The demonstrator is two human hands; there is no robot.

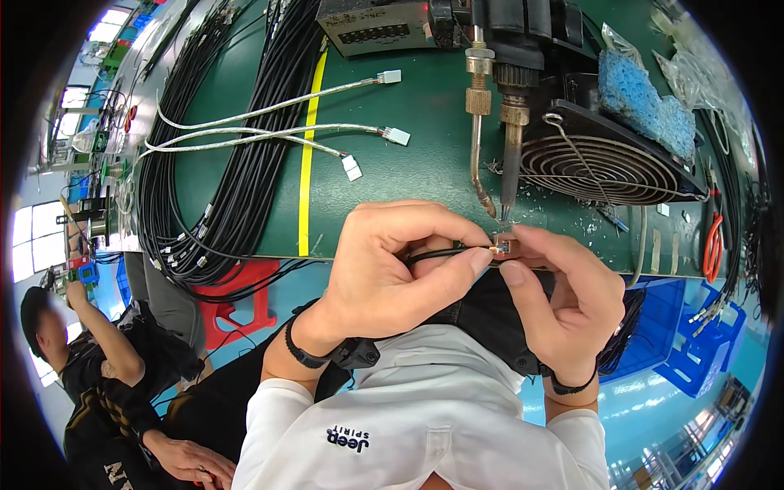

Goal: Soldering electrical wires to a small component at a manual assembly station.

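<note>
My left hand pinches a black cable between thumb and forefinger, close to its stripped end. At that end is a small connector with a coppery part, gripped between the thumb and forefinger of my right hand. Both hands are closed and almost meet in front of the table edge. Just above the connector, a fixed soldering iron points its tip down. Beside it a bent metal feed tube ends near the same spot. Whether the tip touches the connector I cannot tell.
Bundled black cables cover the green table's left side. Silver braided cables with white plugs lie over them. At right stand a fan with a round grille, a blue sponge and red-handled pliers. A person sits at left.
</note>
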